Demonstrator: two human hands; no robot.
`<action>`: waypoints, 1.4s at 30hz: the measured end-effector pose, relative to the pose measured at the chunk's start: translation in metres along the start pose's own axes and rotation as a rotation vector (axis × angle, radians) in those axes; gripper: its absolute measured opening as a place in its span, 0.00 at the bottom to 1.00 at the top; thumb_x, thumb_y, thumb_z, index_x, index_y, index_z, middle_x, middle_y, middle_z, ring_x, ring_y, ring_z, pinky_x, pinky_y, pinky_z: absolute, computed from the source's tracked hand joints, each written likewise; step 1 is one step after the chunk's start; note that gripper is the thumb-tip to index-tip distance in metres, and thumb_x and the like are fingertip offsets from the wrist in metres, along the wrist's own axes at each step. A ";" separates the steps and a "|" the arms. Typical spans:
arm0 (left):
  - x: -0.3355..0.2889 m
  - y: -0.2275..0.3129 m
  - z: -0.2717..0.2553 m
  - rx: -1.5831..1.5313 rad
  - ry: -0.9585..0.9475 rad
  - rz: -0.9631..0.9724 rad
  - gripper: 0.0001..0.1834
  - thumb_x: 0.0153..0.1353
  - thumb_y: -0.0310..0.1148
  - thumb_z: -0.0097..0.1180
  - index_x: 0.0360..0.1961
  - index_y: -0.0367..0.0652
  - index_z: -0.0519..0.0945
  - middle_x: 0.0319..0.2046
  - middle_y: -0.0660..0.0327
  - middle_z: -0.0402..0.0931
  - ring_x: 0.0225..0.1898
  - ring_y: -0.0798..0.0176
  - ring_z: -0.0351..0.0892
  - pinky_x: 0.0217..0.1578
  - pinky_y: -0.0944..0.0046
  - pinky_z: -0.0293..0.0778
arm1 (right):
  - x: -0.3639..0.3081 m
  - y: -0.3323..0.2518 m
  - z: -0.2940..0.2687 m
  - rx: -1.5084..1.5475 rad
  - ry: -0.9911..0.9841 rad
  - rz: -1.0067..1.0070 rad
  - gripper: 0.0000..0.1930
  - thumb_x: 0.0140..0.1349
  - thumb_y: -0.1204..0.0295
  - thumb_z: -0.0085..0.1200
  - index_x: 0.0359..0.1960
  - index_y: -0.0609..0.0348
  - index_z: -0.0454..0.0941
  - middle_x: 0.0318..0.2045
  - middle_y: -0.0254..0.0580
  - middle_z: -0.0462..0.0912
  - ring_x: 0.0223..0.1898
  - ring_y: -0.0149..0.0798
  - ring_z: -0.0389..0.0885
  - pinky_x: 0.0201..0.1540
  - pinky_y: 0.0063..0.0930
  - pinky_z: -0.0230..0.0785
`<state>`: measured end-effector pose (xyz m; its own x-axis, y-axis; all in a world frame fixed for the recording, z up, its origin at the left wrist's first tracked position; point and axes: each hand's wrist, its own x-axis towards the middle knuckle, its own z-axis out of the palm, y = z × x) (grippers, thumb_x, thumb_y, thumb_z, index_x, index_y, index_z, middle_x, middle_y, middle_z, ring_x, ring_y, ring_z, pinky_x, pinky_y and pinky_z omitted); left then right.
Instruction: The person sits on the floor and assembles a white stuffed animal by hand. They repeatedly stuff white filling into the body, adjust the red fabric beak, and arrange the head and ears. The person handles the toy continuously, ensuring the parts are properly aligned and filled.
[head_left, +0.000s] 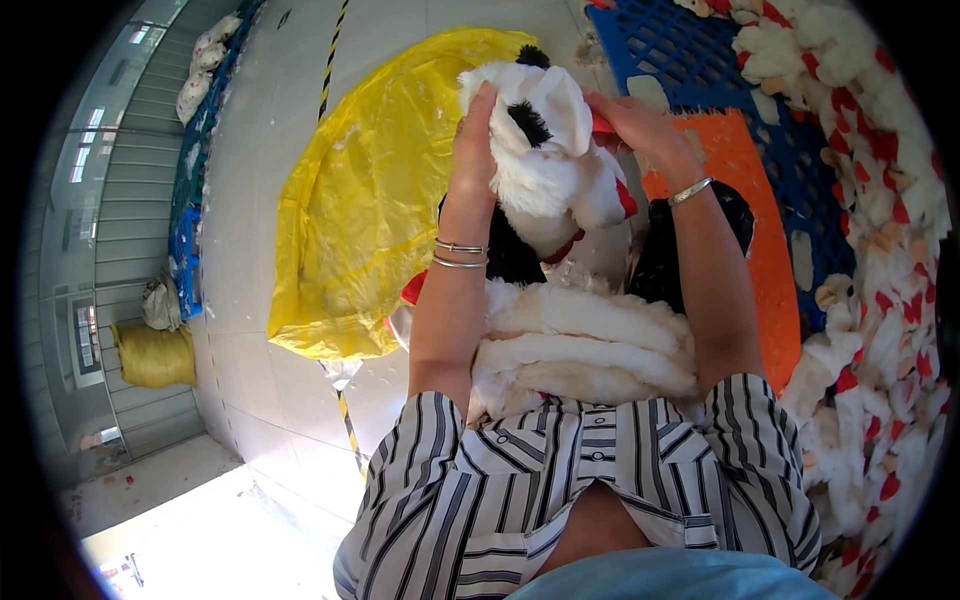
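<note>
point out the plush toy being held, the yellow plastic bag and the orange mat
plush toy (545, 165), head view, its white furry body
yellow plastic bag (365, 200), head view, middle of the sheet
orange mat (765, 260), head view, its bare right strip

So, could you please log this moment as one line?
left hand: grips plush toy | right hand: grips toy's other side | lap: white plush pile

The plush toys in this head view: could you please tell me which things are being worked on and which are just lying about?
In hand:
- white plush toy, gripped by left hand and right hand
- stacked plush skins on the lap

Lying about:
- yellow plastic bag
- heap of plush toys
- blue pallet
</note>
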<state>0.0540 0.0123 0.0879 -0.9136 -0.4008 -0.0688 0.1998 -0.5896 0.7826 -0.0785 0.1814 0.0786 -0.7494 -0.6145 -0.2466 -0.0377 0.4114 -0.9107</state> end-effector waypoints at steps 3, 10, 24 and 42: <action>-0.006 0.004 -0.003 0.434 -0.155 0.036 0.31 0.63 0.49 0.59 0.56 0.33 0.73 0.48 0.55 0.79 0.47 0.61 0.80 0.48 0.63 0.75 | -0.005 0.002 -0.004 -0.319 0.436 -0.777 0.20 0.69 0.56 0.49 0.33 0.63 0.80 0.26 0.39 0.78 0.27 0.30 0.74 0.30 0.24 0.64; -0.003 -0.026 -0.009 1.523 -0.217 -0.342 0.36 0.58 0.54 0.63 0.46 0.24 0.74 0.43 0.43 0.79 0.43 0.55 0.80 0.45 0.60 0.74 | 0.013 0.025 -0.025 0.804 0.032 -0.343 0.16 0.70 0.59 0.49 0.41 0.62 0.79 0.32 0.37 0.81 0.31 0.29 0.76 0.35 0.23 0.67; 0.020 0.005 -0.015 0.416 0.159 0.111 0.27 0.65 0.37 0.57 0.59 0.31 0.67 0.51 0.52 0.76 0.53 0.60 0.77 0.49 0.64 0.75 | -0.011 -0.008 0.006 -0.071 -0.186 -0.155 0.23 0.63 0.58 0.55 0.48 0.68 0.78 0.40 0.47 0.83 0.41 0.40 0.81 0.47 0.33 0.71; -0.035 -0.087 -0.038 0.797 0.076 0.039 0.30 0.60 0.27 0.54 0.64 0.32 0.63 0.55 0.51 0.74 0.56 0.60 0.75 0.57 0.63 0.70 | 0.002 0.008 0.010 0.533 -0.169 -0.048 0.14 0.63 0.69 0.54 0.44 0.68 0.76 0.36 0.39 0.81 0.37 0.35 0.81 0.40 0.26 0.74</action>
<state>0.0818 0.0510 -0.0018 -0.8788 -0.4744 -0.0514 -0.1079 0.0926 0.9898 -0.0732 0.1766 0.0672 -0.6371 -0.7415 -0.2105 0.3030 0.0102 -0.9529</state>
